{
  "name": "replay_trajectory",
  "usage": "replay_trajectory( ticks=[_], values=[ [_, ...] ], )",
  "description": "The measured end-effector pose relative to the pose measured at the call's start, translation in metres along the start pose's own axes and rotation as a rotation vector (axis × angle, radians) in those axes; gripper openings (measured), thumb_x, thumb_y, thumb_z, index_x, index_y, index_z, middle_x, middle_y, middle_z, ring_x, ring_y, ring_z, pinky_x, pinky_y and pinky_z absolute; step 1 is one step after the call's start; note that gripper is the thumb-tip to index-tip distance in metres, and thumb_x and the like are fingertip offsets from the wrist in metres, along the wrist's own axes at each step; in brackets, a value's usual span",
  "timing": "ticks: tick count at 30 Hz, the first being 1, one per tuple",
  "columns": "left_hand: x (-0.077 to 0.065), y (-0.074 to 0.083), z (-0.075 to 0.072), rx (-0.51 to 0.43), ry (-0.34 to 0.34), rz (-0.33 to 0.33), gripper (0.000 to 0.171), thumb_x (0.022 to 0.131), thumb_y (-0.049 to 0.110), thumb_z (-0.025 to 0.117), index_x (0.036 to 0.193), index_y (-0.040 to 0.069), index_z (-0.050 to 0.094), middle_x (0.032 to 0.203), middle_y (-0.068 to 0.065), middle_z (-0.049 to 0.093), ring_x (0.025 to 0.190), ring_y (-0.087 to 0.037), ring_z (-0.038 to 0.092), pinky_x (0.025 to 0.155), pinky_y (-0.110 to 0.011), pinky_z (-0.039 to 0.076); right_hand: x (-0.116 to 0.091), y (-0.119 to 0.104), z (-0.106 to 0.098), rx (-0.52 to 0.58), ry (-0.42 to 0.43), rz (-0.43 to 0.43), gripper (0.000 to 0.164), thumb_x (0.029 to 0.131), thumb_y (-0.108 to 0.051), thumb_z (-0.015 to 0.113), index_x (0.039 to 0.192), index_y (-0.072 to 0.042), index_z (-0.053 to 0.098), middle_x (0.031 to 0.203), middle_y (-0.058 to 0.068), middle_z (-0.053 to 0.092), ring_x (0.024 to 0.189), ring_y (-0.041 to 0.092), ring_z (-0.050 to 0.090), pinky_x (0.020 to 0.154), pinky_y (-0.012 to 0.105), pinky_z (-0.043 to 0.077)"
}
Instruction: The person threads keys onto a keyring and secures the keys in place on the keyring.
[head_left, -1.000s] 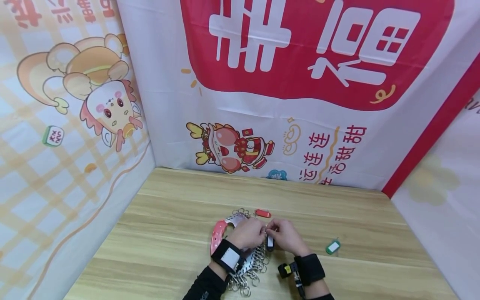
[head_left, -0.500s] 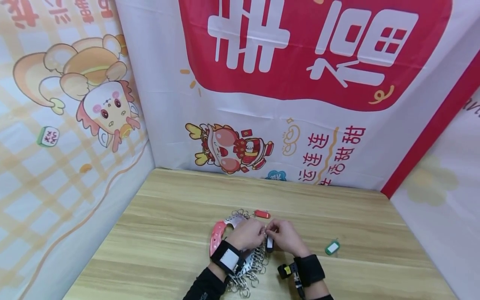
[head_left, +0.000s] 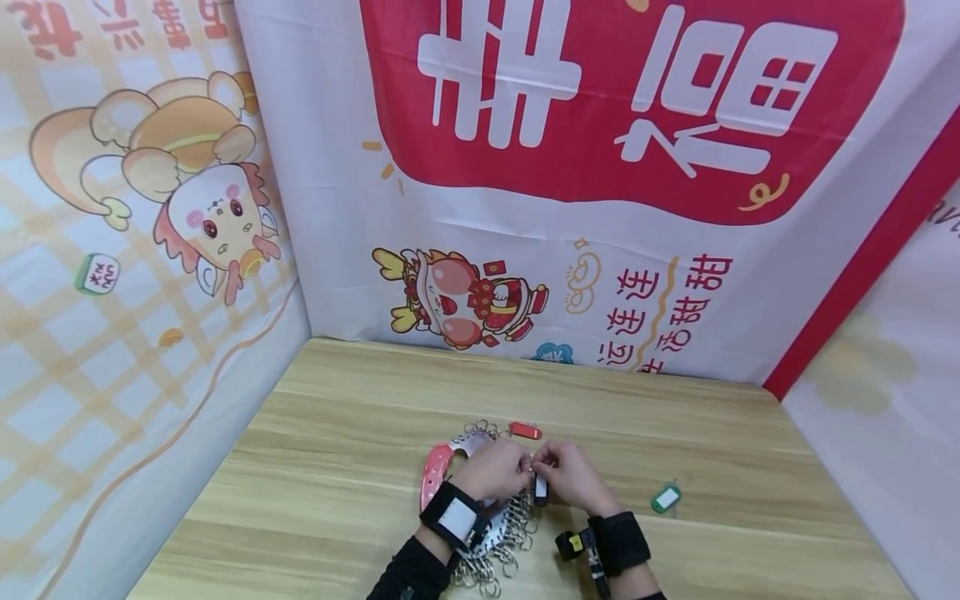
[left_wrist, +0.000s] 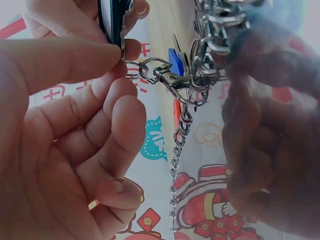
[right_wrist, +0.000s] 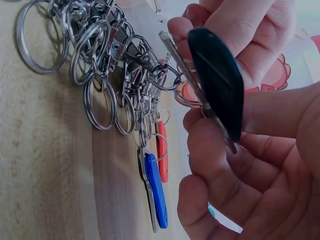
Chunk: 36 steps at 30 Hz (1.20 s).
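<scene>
In the head view, my left hand (head_left: 491, 468) and right hand (head_left: 573, 477) meet above a large key holder with a pink handle (head_left: 433, 475) and a curved row of metal clips and rings. My right fingers pinch a black key tag (right_wrist: 217, 75), which hangs with a silver key (right_wrist: 175, 57) on one split ring (right_wrist: 186, 95). My left thumb and fingertips pinch at that ring, as the left wrist view shows. A metal clip (left_wrist: 170, 77) of the holder is hooked through the ring. My left hand covers part of the holder.
A red key tag (head_left: 525, 431) lies beyond the hands and a green key tag (head_left: 666, 497) lies apart at the right. A blue key tag (right_wrist: 157, 190) hangs from the holder. The wooden table (head_left: 337, 467) ends at printed cloth walls (head_left: 337, 250).
</scene>
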<state>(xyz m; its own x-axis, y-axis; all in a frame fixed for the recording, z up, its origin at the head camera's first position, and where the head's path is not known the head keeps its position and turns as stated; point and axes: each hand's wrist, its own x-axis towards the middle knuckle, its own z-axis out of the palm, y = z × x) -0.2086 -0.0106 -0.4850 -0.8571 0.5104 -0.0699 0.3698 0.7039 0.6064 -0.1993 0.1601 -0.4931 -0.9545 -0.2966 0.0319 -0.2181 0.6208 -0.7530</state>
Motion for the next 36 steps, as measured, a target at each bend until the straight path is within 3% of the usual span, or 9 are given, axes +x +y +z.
replay_trajectory(
  ticks=[9,20,36],
  values=[
    [0.0003,0.0006,-0.0004,0.112,0.054,0.094,0.027,0.089,0.016,0.059,0.064,0.016,0.048,0.055,0.007,0.041,0.046,-0.007,0.043,0.045,-0.022,0.033,0.0012,0.0023,0.0010,-0.031,0.025,-0.019,0.007,0.087,-0.003,0.063,0.083,-0.008,0.064,0.073,-0.003,0.058,0.062,0.010,0.051,0.053,0.024,0.042],
    [-0.0002,0.0009,0.0001,0.081,0.038,0.047,0.028,0.087,0.015,0.060,0.062,0.016,0.047,0.052,0.006,0.040,0.044,-0.008,0.044,0.043,-0.023,0.034,0.0006,0.0021,-0.0005,-0.053,-0.006,-0.059,0.008,0.087,-0.004,0.064,0.083,-0.011,0.065,0.076,-0.005,0.060,0.067,0.010,0.054,0.057,0.025,0.044],
    [0.0014,0.0005,0.0024,0.075,0.063,0.055,0.027,0.089,0.018,0.061,0.064,0.017,0.049,0.055,0.006,0.041,0.046,-0.008,0.043,0.044,-0.023,0.033,0.0003,0.0037,0.0025,0.017,0.043,0.035,0.007,0.088,-0.004,0.061,0.085,-0.008,0.065,0.075,-0.002,0.059,0.066,0.012,0.053,0.056,0.026,0.044]
  ],
)
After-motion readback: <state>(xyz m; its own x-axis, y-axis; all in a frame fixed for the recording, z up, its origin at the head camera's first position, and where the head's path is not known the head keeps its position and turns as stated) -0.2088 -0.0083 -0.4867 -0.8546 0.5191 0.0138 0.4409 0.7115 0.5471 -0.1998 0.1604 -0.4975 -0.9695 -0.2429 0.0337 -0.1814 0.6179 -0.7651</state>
